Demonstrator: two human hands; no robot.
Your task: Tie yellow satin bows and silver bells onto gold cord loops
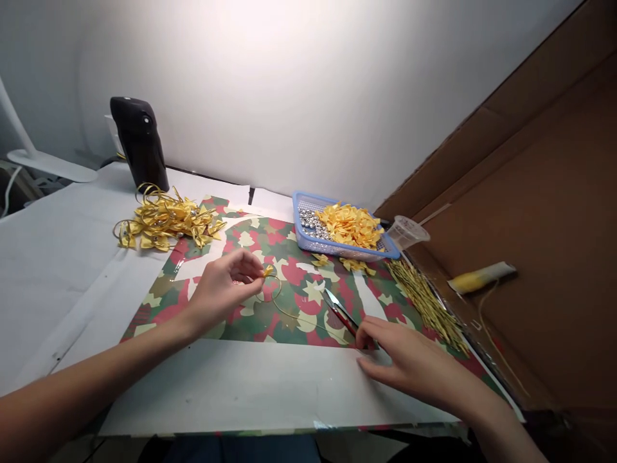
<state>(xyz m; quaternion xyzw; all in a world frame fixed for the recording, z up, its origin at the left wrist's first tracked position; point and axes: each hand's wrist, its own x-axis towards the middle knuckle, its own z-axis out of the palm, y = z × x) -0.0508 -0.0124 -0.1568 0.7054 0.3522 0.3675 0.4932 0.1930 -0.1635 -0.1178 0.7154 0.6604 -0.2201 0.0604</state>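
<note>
My left hand (226,283) pinches a small yellow ribbon bow (268,272) between thumb and fingertips, above the camouflage-patterned mat. From the bow a thin gold cord (289,315) loops down and trails right toward my other hand. My right hand (400,350) is at the mat's front edge, its fingers curled over the handle end of red-handled scissors (340,311). Their silver blades point away and to the left. The thumb sits a little apart from the fingers, and part of the handles is hidden beneath the hand.
A blue basket (299,240) holds silver beads and yellow bows. Finished-looking bows with cord loops (168,222) are heaped at left, by a black bottle-like object (141,145). Gold cords (427,302) lie at right, near a clear plastic cup (407,233) and a cardboard wall (525,212).
</note>
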